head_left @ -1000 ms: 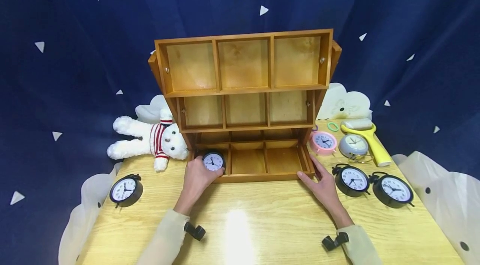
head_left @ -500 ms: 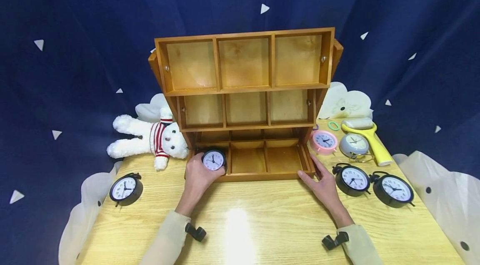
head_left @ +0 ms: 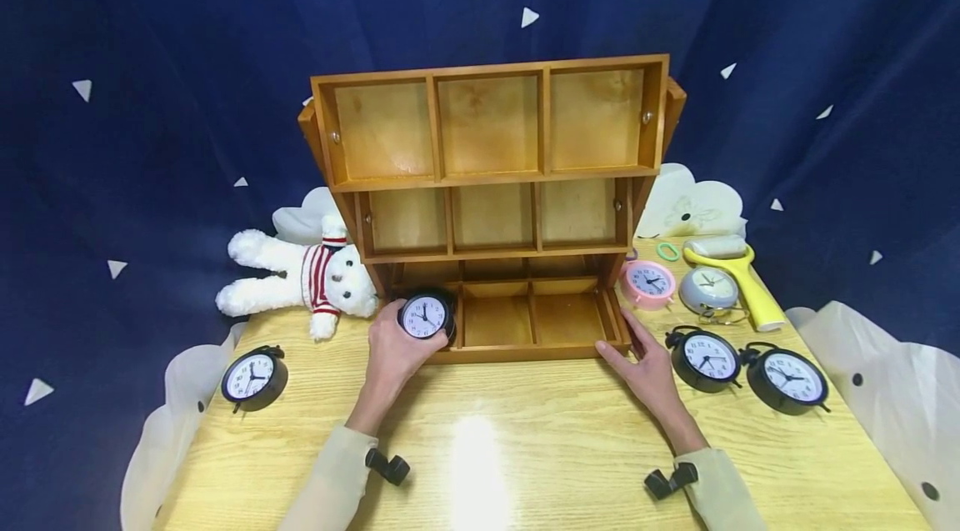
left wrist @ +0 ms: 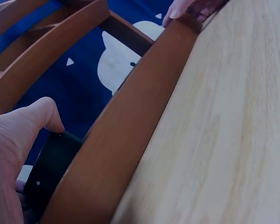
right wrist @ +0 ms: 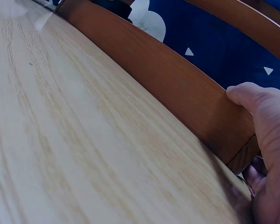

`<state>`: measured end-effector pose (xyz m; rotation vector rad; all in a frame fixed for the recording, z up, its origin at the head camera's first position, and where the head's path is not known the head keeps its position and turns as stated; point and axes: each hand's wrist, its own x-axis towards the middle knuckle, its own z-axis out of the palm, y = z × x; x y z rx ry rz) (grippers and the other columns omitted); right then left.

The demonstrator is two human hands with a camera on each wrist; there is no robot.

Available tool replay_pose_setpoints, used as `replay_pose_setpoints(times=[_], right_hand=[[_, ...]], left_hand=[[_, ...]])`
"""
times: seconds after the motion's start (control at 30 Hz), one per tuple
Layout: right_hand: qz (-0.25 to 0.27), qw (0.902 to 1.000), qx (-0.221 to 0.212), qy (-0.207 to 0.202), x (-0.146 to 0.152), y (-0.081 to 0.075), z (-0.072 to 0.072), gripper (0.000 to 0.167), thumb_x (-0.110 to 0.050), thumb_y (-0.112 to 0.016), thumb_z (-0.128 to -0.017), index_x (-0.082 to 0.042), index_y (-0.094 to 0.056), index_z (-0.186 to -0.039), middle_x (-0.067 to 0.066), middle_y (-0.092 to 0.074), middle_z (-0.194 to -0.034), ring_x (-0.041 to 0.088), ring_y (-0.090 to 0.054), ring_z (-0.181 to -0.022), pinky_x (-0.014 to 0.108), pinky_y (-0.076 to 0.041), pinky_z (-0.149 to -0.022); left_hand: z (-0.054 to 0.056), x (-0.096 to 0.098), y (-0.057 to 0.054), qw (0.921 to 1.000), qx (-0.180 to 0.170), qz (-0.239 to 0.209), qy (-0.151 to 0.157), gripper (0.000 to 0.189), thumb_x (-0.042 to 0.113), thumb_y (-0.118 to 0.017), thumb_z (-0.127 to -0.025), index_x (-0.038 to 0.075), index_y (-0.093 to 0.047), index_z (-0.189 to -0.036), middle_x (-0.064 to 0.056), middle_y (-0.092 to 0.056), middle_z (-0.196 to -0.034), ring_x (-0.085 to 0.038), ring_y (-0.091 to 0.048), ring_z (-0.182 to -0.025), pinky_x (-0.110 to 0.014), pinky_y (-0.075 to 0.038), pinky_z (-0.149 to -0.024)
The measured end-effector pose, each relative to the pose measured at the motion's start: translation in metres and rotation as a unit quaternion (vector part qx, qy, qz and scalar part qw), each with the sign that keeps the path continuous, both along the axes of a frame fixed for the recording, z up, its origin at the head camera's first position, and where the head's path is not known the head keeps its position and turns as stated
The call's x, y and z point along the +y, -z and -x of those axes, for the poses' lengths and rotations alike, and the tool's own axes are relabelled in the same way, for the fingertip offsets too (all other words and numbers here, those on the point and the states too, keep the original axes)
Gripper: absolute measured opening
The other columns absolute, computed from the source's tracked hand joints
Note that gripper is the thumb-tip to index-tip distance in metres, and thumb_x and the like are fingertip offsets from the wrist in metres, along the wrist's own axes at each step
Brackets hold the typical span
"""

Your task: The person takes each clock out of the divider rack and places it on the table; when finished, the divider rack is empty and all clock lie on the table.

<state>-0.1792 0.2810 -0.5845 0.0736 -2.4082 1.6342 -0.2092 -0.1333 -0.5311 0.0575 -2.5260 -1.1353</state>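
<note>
In the head view, my left hand point(head_left: 397, 348) grips a round black alarm clock point(head_left: 424, 316), thumb at its lower right. The clock faces up at the left compartment of the bottom tier of a three-tier wooden box point(head_left: 495, 354). In the left wrist view, the dark side of the clock point(left wrist: 56, 156) shows above the box's front wall point(left wrist: 130, 112). My right hand point(head_left: 647, 364) holds the box's front right corner. Its thumb lies on the front wall's top edge in the right wrist view, with other fingers at the outer side, partly hidden.
A black clock point(head_left: 255, 378) and a white plush bear point(head_left: 300, 277) lie left of the box. To the right are a pink clock point(head_left: 648, 284), a grey clock point(head_left: 708, 289), a yellow-handled lint roller point(head_left: 750, 285) and two black clocks, one nearer point(head_left: 705, 360), one farther right point(head_left: 786, 379).
The black clock in my left hand has come up slightly and shifted a little left, and its face looks larger. My right hand stays at the box corner.
</note>
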Motion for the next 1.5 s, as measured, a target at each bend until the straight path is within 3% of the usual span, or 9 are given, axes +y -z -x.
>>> replay_pose_setpoints(times=[0.4, 0.6, 0.7, 0.87, 1.03, 1.23, 1.5], right_hand=[[0.007, 1.0, -0.003, 0.002, 0.0, 0.001, 0.001, 0.079, -0.019, -0.081, -0.094, -0.011, -0.041, -0.161, 0.021, -0.043, -0.161, 0.04, -0.042, -0.146, 0.0, -0.034, -0.103], [0.007, 1.0, -0.003, 0.001, -0.001, 0.001, 0.0, 0.078, -0.019, -0.081, -0.094, -0.012, -0.041, -0.161, 0.02, -0.042, -0.161, 0.039, -0.042, -0.146, 0.0, -0.034, -0.104], [0.009, 1.0, 0.001, 0.002, -0.001, 0.002, 0.001, 0.078, -0.017, -0.081, -0.094, -0.011, -0.041, -0.161, 0.021, -0.043, -0.161, 0.04, -0.043, -0.145, 0.001, -0.035, -0.104], [0.008, 1.0, 0.002, 0.004, -0.001, 0.003, 0.001, 0.078, -0.016, -0.081, -0.094, -0.01, -0.042, -0.16, 0.023, -0.044, -0.159, 0.04, -0.044, -0.143, 0.0, -0.035, -0.103], [0.008, 1.0, 0.004, -0.001, -0.002, 0.003, 0.0, 0.079, -0.016, -0.082, -0.093, -0.011, -0.041, -0.161, 0.022, -0.044, -0.159, 0.04, -0.044, -0.143, 0.0, -0.035, -0.103], [0.007, 1.0, 0.001, 0.0, -0.002, 0.001, 0.0, 0.079, -0.017, -0.082, -0.093, -0.009, -0.041, -0.161, 0.023, -0.044, -0.16, 0.039, -0.045, -0.143, 0.0, -0.035, -0.103], [-0.003, 1.0, 0.004, 0.006, -0.002, 0.001, 0.0, 0.078, -0.017, -0.081, -0.094, -0.005, -0.041, -0.16, 0.025, -0.046, -0.158, 0.041, -0.046, -0.141, -0.001, -0.036, -0.101]], left_hand=[[-0.014, -0.01, -0.03, 0.9997, 0.019, -0.01, 0.004, 0.072, 0.034, -0.095, -0.059, 0.003, -0.069, -0.118, -0.014, -0.074, -0.106, -0.034, -0.068, -0.098, -0.051, -0.059, -0.086], [-0.021, -0.022, -0.041, 0.9997, 0.026, -0.003, 0.003, 0.062, 0.031, -0.097, -0.058, 0.006, -0.072, -0.108, -0.009, -0.076, -0.097, -0.03, -0.07, -0.09, -0.047, -0.06, -0.081], [-0.026, -0.028, -0.044, 0.9997, 0.021, -0.005, -0.004, 0.063, 0.031, -0.098, -0.058, 0.007, -0.073, -0.11, -0.009, -0.077, -0.098, -0.03, -0.07, -0.091, -0.048, -0.06, -0.081], [-0.038, -0.041, -0.045, 0.9995, 0.015, 0.008, -0.025, 0.072, 0.032, -0.098, -0.059, 0.005, -0.071, -0.12, -0.013, -0.076, -0.108, -0.033, -0.07, -0.098, -0.049, -0.059, -0.085], [-0.05, -0.058, -0.044, 0.9981, 0.016, 0.032, -0.051, 0.071, 0.032, -0.096, -0.06, 0.005, -0.07, -0.12, -0.013, -0.075, -0.108, -0.035, -0.069, -0.101, -0.051, -0.057, -0.085], [-0.064, -0.077, -0.045, 0.996, -0.006, 0.042, -0.078, 0.069, 0.031, -0.095, -0.063, 0.005, -0.069, -0.121, -0.017, -0.073, -0.107, -0.037, -0.068, -0.102, -0.053, -0.055, -0.085], [-0.084, -0.099, -0.042, 0.9937, -0.035, 0.035, -0.1, 0.08, 0.036, -0.097, -0.065, 0.0, -0.065, -0.13, -0.024, -0.07, -0.116, -0.041, -0.065, -0.107, -0.057, -0.055, -0.089]])
